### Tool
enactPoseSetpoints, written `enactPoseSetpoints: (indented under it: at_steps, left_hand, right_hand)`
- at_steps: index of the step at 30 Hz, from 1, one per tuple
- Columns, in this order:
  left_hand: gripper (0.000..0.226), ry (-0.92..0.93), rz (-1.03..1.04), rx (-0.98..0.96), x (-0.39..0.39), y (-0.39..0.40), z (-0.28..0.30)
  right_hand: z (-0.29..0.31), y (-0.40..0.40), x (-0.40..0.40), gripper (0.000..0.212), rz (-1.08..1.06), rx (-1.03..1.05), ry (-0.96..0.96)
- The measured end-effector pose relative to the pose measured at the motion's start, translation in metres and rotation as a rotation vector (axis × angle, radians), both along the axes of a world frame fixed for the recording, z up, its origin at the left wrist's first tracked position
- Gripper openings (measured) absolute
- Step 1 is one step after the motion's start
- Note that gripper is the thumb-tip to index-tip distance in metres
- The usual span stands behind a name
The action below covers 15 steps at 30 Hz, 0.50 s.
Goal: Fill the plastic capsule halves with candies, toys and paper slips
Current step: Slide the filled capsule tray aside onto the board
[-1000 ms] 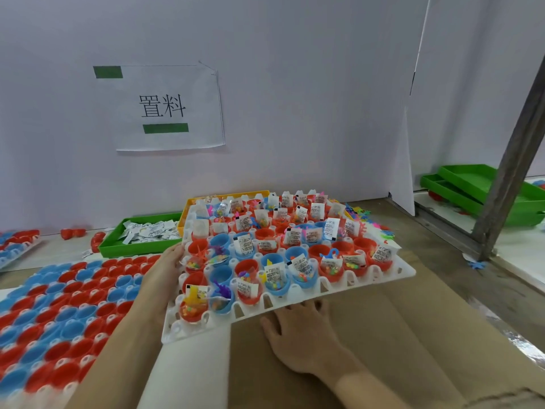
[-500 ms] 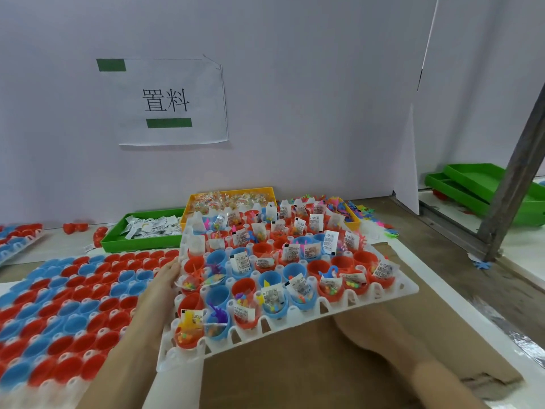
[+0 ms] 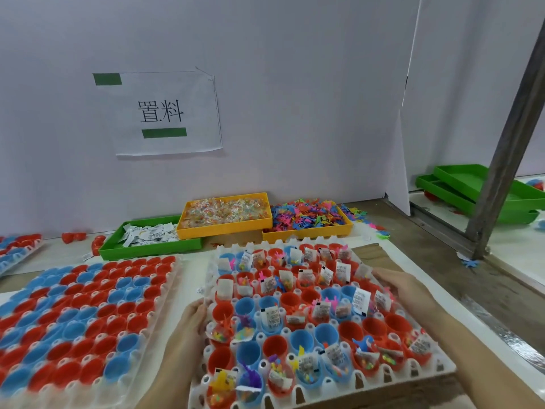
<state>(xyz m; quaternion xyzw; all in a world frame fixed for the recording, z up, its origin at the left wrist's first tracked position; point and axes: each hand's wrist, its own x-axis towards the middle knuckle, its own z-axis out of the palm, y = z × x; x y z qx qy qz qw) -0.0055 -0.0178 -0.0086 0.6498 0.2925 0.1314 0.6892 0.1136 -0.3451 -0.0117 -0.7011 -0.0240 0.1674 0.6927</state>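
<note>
A white holder tray lies flat on brown cardboard in front of me. It holds red and blue capsule halves, many with candies, small toys and paper slips in them. My left hand holds the tray's left edge. On the right edge my right hand grips the tray, its fingers over the rim. To the left lies a second white tray of capsule halves, which look empty.
At the back stand a green tray of paper slips, a yellow tray of wrapped candies and a yellow tray of coloured toys. Stacked green trays and a slanted metal post are at the right.
The filled tray was tilted and lifted over the cardboard; now it lies flat on it. My right hand came from under the tray to its right edge. The view has shifted.
</note>
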Motion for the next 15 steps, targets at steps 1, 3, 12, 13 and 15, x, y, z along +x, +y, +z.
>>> enactPoseSetpoints:
  at_steps: [1,3,12,13,15]
  left_hand:
    - [0.022,-0.009,0.003,0.006,0.0,-0.001,-0.004]
    - [0.016,0.021,0.01,-0.001,-0.003,-0.002,-0.005]
    - [0.017,0.172,0.07,0.109,-0.006,-0.007,-0.009]
    - [0.019,0.169,0.075,0.156,-0.006,-0.008,-0.011]
    - [0.026,0.162,0.083,0.243,-0.008,-0.007,-0.011]
  right_hand:
    - [0.0,0.001,-0.004,0.03,0.006,0.026,0.016]
    - [-0.009,-0.001,-0.005,0.032,0.007,0.103,0.06]
    - [-0.005,0.004,0.001,0.032,-0.017,-0.18,0.015]
    - [-0.002,0.006,0.001,0.037,0.0,-0.217,0.004]
    - [0.004,0.011,0.002,0.044,0.02,-0.277,-0.015]
